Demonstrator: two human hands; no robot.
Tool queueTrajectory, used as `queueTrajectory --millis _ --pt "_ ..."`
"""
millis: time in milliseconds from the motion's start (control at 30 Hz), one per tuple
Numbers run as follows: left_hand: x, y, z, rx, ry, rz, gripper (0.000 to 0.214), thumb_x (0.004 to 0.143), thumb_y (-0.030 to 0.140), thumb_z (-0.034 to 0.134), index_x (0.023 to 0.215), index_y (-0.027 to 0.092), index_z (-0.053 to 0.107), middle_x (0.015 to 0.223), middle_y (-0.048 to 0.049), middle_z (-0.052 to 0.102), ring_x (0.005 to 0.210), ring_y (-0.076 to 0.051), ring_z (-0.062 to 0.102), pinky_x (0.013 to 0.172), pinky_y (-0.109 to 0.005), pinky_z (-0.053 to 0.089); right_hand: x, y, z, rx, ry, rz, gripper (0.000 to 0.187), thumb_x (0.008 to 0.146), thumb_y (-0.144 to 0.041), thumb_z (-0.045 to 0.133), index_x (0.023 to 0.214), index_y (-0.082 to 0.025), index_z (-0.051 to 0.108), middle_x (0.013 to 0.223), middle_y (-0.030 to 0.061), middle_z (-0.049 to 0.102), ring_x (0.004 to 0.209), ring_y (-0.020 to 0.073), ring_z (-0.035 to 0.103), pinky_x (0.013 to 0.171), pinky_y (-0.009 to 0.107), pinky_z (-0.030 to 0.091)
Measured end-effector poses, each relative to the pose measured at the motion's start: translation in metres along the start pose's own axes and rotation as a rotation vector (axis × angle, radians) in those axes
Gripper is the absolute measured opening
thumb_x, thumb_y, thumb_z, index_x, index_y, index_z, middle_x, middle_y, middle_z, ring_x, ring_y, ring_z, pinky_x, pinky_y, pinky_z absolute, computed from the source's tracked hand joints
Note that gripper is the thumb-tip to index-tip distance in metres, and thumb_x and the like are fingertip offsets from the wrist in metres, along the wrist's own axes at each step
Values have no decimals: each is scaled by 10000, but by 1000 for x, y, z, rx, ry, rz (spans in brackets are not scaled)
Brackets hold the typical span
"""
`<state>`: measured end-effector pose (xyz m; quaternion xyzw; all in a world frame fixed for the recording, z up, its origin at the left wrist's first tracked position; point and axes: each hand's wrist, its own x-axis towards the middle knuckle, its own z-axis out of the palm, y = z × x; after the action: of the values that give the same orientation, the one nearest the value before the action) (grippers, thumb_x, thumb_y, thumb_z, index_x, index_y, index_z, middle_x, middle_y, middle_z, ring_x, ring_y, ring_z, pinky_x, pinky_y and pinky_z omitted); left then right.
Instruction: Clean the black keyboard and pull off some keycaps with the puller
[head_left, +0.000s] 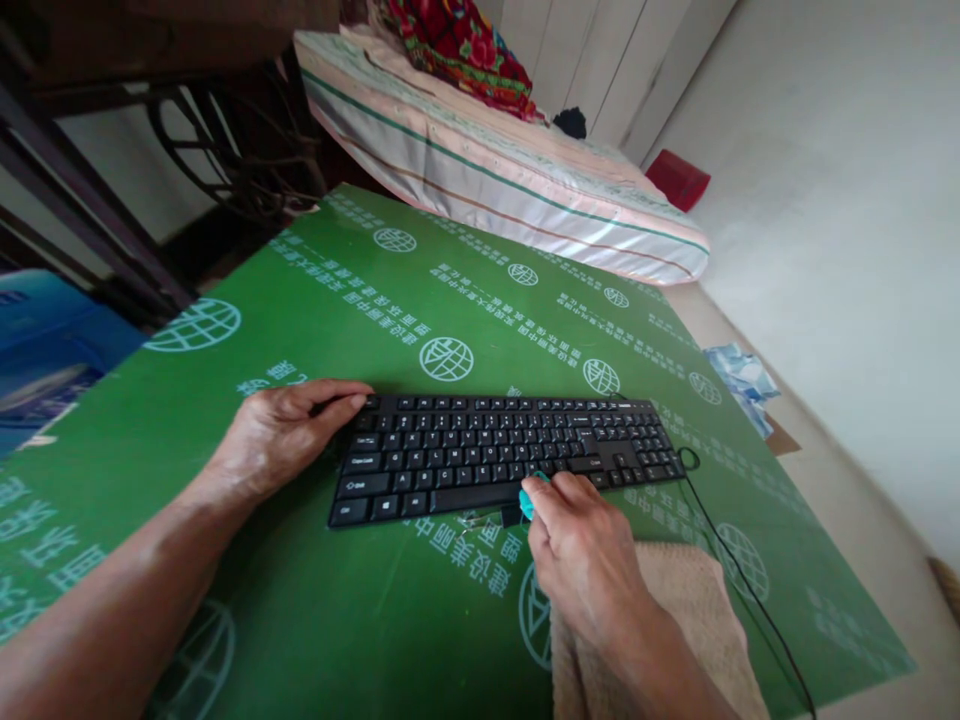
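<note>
A black keyboard (pixel 510 450) lies across the green printed board (pixel 390 300). My left hand (pixel 289 430) rests at the keyboard's left end, its fingers curled and touching the top left corner. My right hand (pixel 581 550) is closed on a small teal tool (pixel 529 497) with its tip at the keyboard's front edge, near the keys right of the space bar. A small metal piece (pixel 480 518) lies on the board just in front of the keyboard.
A beige towel (pixel 675 620) lies under my right forearm. The keyboard's black cable (pixel 742 590) runs off toward the right front. A striped mattress (pixel 510 170) with red cloth lies behind the board. A blue object (pixel 45 350) sits at left.
</note>
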<state>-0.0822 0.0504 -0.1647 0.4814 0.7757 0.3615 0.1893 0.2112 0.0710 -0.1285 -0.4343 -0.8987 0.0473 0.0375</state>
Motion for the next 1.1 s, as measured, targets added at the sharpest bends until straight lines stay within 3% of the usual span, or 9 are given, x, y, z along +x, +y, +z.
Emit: queueTrajectory --millis 133,433,600,833,1100 --pt "-2 1 -1 22 -12 8 490 737 537 475 976 179 708 897 -45 736 783 -209 650 779 -310 487 1 -12 3 25 -16 -34 349 836 -91 437 1101 -196 638 901 62 638 869 203 565 765 304 450" --pt "-2 -1 0 10 -17 20 471 752 512 475 974 168 707 876 -49 737 775 -200 649 770 -300 487 -2 -26 0 -48 -221 -69 514 795 -131 458 1299 -216 510 922 84 672 821 233 611 689 349 466" --pt "-3 -2 0 -1 -37 31 471 768 499 474 999 157 701 917 -61 731 802 -205 646 805 -317 474 -3 -32 0 -74 -251 -84 576 805 -137 455 1369 -244 424 938 86 681 831 238 625 667 344 465" --pt "-3 -1 0 13 -29 40 467 782 487 468 999 149 704 933 -75 729 814 -212 651 808 -330 473 -3 -36 1 -113 -302 -124 600 794 -107 433 1389 -176 405 890 104 689 771 237 640 624 347 468" --pt "-4 1 -1 6 -37 29 475 774 498 466 996 149 700 950 -77 728 827 -215 650 832 -338 473 0 -32 0 -83 -291 -126 585 792 -134 443 1372 -208 430 887 74 704 768 224 647 636 341 458"
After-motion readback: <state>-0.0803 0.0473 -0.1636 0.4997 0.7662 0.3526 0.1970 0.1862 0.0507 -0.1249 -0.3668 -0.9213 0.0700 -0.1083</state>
